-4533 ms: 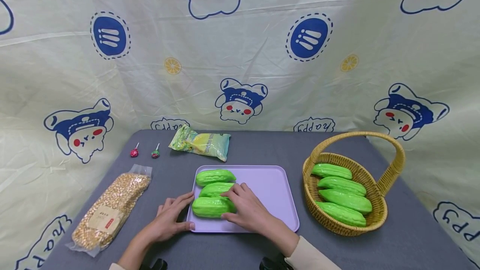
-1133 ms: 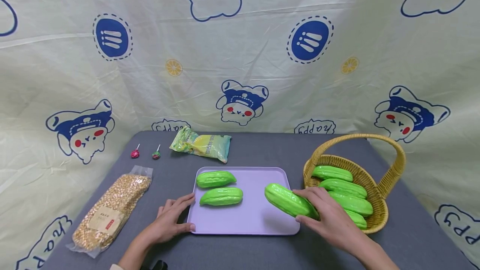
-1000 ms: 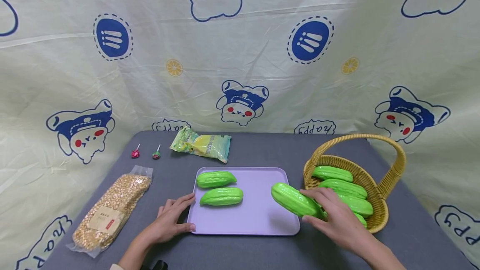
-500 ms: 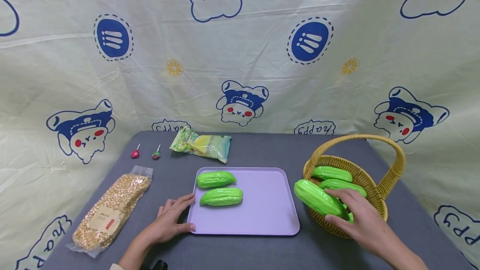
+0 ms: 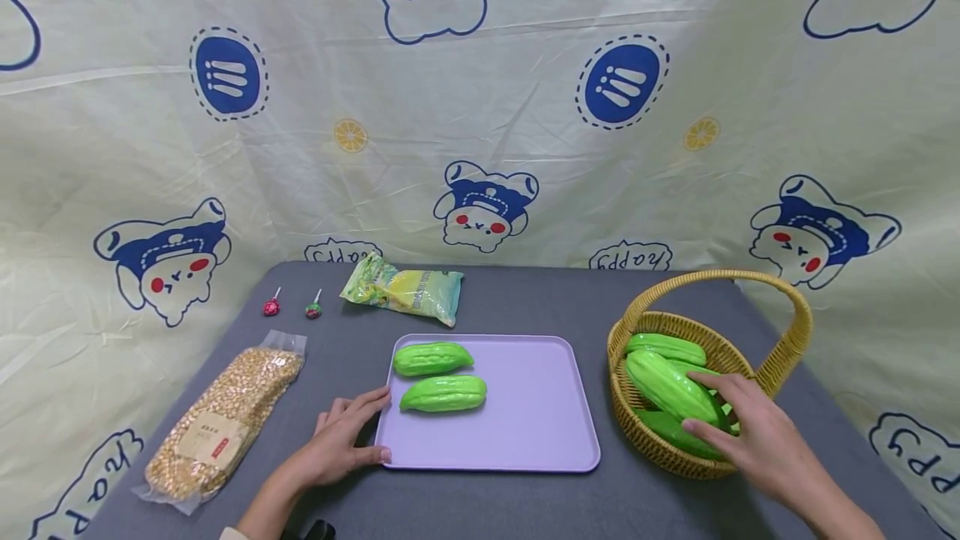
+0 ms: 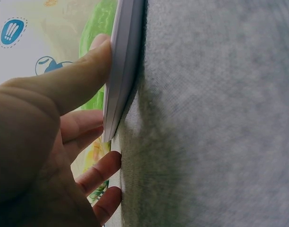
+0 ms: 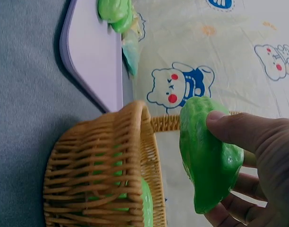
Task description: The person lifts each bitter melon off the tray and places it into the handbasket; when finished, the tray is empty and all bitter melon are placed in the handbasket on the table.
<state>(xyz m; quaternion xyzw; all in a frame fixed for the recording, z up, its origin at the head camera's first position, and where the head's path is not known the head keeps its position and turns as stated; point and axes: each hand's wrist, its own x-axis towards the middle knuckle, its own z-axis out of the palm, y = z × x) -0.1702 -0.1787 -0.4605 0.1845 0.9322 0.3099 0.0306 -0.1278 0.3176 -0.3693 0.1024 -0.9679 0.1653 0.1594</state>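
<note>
Lower right, right grip (image 5: 757, 432) pinches gourd (image 5: 666, 382) over stocked basket (image 5: 632, 427); left grip (image 5: 341, 436) spread; two gourds (image 5: 444, 393) on tray (image 5: 528, 415) seemingly left.

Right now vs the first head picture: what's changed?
The nearest green gourd was lifted off the purple tray and carried right; the right hand now holds it over the wicker basket. Unchanged: left hand at the tray's left edge, two other gourds on the tray, bag of kernels, green packet, lollipops.
</note>
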